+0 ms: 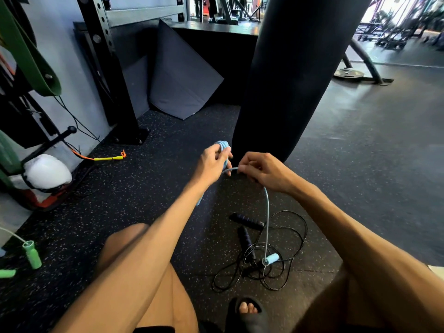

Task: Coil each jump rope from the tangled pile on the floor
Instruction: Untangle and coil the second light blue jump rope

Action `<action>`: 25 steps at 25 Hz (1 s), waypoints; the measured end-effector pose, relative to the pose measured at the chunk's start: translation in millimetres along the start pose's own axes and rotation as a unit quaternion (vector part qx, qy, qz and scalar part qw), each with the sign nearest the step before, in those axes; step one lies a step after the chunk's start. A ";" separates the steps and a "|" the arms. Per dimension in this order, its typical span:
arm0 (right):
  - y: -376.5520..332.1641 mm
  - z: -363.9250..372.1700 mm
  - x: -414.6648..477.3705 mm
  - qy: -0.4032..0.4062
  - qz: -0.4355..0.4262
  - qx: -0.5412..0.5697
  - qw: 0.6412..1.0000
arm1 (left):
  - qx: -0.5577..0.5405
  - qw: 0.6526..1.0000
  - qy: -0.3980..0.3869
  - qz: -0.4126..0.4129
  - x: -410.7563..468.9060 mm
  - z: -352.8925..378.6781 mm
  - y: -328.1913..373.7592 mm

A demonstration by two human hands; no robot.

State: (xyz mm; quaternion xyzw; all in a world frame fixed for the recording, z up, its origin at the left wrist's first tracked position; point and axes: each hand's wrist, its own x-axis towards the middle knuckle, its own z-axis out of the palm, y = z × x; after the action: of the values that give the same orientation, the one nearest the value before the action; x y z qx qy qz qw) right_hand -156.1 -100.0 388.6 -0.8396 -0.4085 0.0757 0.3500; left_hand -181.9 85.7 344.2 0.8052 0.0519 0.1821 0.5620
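Observation:
My left hand (212, 164) grips a bundle of light blue rope coils (223, 145) held above the floor. My right hand (262, 171) pinches the same blue rope just to the right of the coils. From it the blue rope (267, 212) hangs down to its blue handle (271, 258) lying on the floor. That handle rests on a loose black jump rope (295, 239) with two dark handles (247, 222), spread on the speckled floor between my legs.
A black punching bag (293, 75) hangs right behind my hands. A green-handled rope (32, 254) lies at the left edge, a yellow and orange rope (108, 158) by the wall. A rack upright (113, 75) and a leaning mat (182, 75) stand behind.

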 end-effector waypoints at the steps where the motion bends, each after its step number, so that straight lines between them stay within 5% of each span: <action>1: 3.5 -1.1 1.1 0.028 -0.017 -0.027 0.999 | 0.012 0.999 -0.037 -0.003 -1.3 2.9 -0.2; 6: 12.3 -5.2 3.1 0.088 -0.018 -0.063 0.994 | -0.052 0.971 -0.211 -0.100 -7.4 16.0 1.3; 14: 26.7 -10.8 1.8 0.104 0.073 0.101 0.987 | -0.274 0.876 -0.345 -0.195 -15.7 8.4 22.5; 19: 25.0 -2.2 -0.1 0.061 0.149 0.225 0.961 | -0.465 0.813 -0.292 -0.193 -11.5 0.5 26.0; 25: 23.8 6.6 -5.6 -0.064 0.213 0.277 0.935 | -0.551 0.811 -0.113 -0.164 -1.9 -8.0 29.4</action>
State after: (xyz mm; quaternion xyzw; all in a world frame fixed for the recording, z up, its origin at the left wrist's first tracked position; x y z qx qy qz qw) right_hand -147.5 -110.7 367.4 -0.7700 -0.2046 0.3124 0.5174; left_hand -190.0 81.5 373.4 0.3552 0.0101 -0.0065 0.9347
